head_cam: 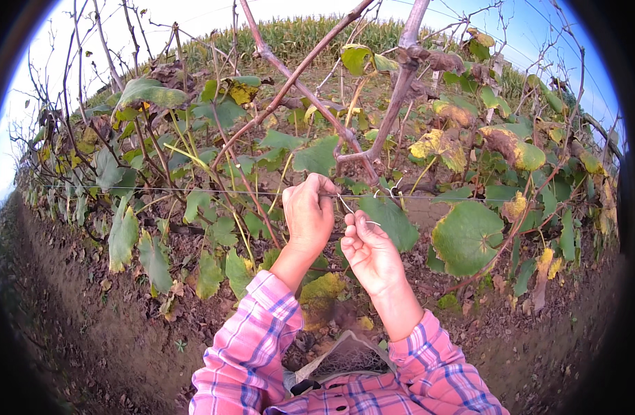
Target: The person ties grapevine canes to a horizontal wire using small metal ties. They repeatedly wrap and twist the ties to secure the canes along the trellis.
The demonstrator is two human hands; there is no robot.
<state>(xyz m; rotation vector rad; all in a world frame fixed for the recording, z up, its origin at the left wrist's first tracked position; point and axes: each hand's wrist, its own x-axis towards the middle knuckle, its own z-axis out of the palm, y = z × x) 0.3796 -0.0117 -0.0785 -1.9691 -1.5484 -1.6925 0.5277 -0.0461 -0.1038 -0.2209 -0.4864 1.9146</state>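
Note:
My left hand (pixel 309 207) is closed at the trellis wire (pixel 244 192), its thumb and fingertips pinched around the wire and one end of a short white tie (pixel 344 204). Just to the right and slightly lower, my right hand (pixel 370 244) grips the tie's other part between thumb and forefinger, and a free end sticks out past the thumb. Beside my hands, a thick grapevine cane (pixel 361 161) slants down to the wire. Another white tie (pixel 391 190) sits on the wire near that cane. What my left fingers cover is hidden.
A pouch (pixel 343 358) at my waist holds a tangle of thin pieces. Grape leaves (pixel 467 238), green and yellowing, hang along the wire. Bare canes (pixel 296 72) cross in front of me. Dry leaves litter the soil (pixel 110 342), and tall crops (pixel 286 39) stand behind.

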